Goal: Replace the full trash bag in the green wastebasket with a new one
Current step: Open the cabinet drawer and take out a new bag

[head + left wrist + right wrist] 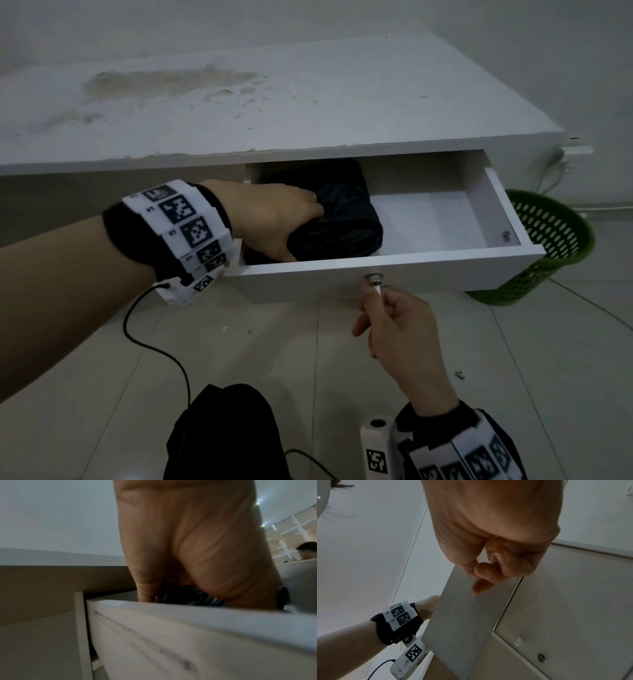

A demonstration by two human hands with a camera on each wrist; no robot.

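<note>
In the head view an open white drawer (394, 270) holds a black bundle of trash bags (342, 222). My left hand (274, 219) reaches into the drawer and grips the bundle's left end. The left wrist view shows my left hand (188, 547) over the drawer front (188, 635), with a strip of the black bags (193, 595) under the palm. My right hand (400, 329) is below the drawer front with curled fingers, its fingertips at the small metal drawer knob (373, 278). The green wastebasket (555, 240) stands on the floor behind the drawer's right end.
A filled black bag (226, 431) sits on the tiled floor close to me. The white cabinet top (274, 102) runs along the wall. A cable hangs from my left wrist. From the right wrist view I look up at the underside of the drawer (462, 622).
</note>
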